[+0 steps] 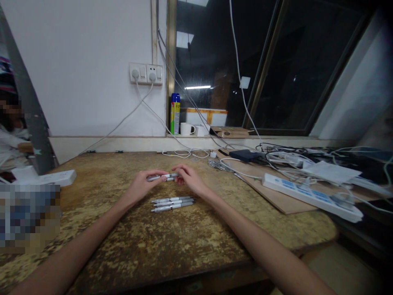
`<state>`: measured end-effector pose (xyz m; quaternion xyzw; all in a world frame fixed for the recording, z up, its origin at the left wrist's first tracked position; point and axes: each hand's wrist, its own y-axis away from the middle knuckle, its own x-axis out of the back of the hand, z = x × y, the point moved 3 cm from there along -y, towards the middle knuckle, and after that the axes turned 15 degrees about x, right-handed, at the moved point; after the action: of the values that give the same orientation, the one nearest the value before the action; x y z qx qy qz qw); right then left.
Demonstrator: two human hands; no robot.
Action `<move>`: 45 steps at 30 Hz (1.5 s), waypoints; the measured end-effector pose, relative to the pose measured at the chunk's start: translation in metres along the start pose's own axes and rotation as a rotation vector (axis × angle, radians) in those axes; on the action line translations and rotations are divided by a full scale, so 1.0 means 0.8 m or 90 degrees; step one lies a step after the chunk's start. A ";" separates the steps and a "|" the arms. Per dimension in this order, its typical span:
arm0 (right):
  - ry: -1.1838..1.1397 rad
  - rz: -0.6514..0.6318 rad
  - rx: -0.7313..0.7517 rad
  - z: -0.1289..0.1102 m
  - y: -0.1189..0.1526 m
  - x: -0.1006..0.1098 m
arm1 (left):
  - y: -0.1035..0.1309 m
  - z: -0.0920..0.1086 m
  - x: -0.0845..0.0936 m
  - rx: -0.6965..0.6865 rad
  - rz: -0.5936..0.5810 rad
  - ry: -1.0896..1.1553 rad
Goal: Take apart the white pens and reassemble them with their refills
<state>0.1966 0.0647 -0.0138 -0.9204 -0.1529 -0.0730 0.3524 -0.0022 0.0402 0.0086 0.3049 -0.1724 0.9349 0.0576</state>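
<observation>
Both my hands meet over the middle of the worn wooden table (147,246). Between them lies a white and grey pen (162,177), held roughly level. My left hand (145,183) pinches its left end with thumb and fingers. The fingers of my right hand (188,179) close on its right end. A second pen-like piece shows just below it, too small to make out fully. Nearer to me, several similar white and grey pens (172,203) lie side by side on the tabletop, not touched by either hand.
To the right, a white power strip (310,196) rests on a brown board (276,200) among tangled cables (282,153). Another white strip (61,178) lies at the left edge. A spray can (175,114) and a white mug (186,129) stand on the window sill.
</observation>
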 end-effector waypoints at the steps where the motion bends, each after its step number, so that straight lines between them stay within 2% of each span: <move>1: -0.008 -0.004 0.008 -0.001 -0.001 0.000 | 0.000 0.000 0.000 -0.001 0.002 0.000; 5: -0.019 -0.035 0.012 -0.002 -0.001 -0.001 | 0.002 0.003 0.000 0.002 -0.008 -0.003; 16: -0.016 -0.033 0.009 -0.013 -0.001 0.002 | 0.001 0.006 0.000 -0.003 0.000 0.055; 20: 0.003 -0.025 0.051 -0.019 -0.001 0.004 | 0.001 0.007 -0.001 -0.002 0.001 0.047; 25: 0.003 -0.045 0.024 -0.018 -0.001 0.003 | 0.003 0.010 -0.001 -0.013 0.004 0.034; 29: 0.006 -0.045 0.060 -0.022 -0.001 0.004 | 0.004 0.011 0.000 -0.013 -0.002 0.054; 35: -0.012 -0.064 0.022 -0.017 -0.001 0.001 | 0.004 0.009 0.001 -0.021 0.015 0.022; 39: 0.025 -0.043 0.052 -0.024 -0.002 0.005 | 0.002 0.008 0.001 -0.013 0.015 0.042; 45: 0.007 -0.072 0.052 -0.024 0.000 0.003 | 0.003 0.012 0.003 -0.018 0.007 0.025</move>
<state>0.1986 0.0521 0.0013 -0.8946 -0.2056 -0.0918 0.3859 0.0008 0.0346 0.0167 0.2846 -0.1861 0.9385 0.0600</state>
